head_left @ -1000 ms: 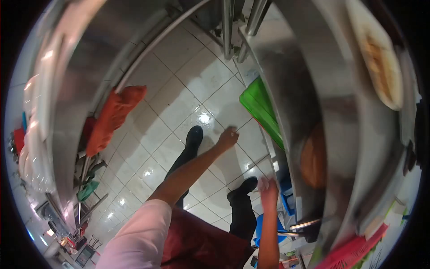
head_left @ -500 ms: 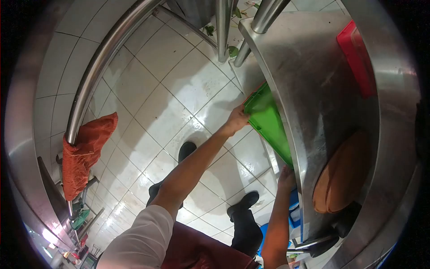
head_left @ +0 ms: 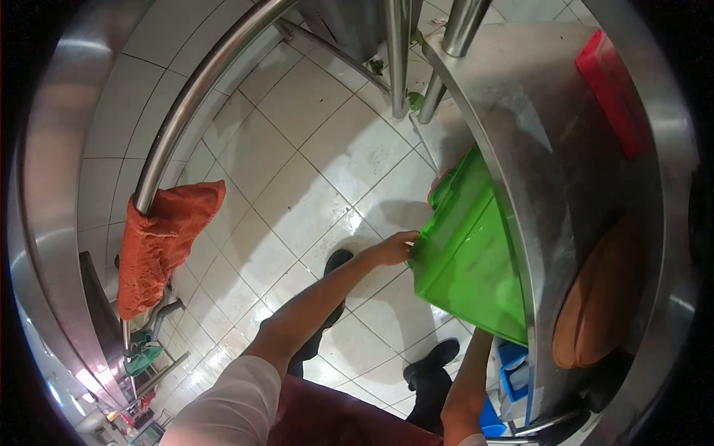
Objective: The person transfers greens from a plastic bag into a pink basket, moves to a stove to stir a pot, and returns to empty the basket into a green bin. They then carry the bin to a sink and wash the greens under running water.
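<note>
A green plastic bin sticks out from under the stainless steel table, tilted toward the floor. My left hand grips the bin's near left corner. My right forearm reaches up under the bin's lower edge; the hand itself is hidden behind the bin and the table edge, so its grip cannot be seen.
An orange-red cloth hangs on a steel rail at the left. A red tray and a brown round board lie on the table. Blue crates sit under it. The white tiled floor is wet, and my black shoes stand on it.
The green bin has come further out from under the table and tilted down. My left hand moved down with its corner. My right hand slid out of sight beneath it.
</note>
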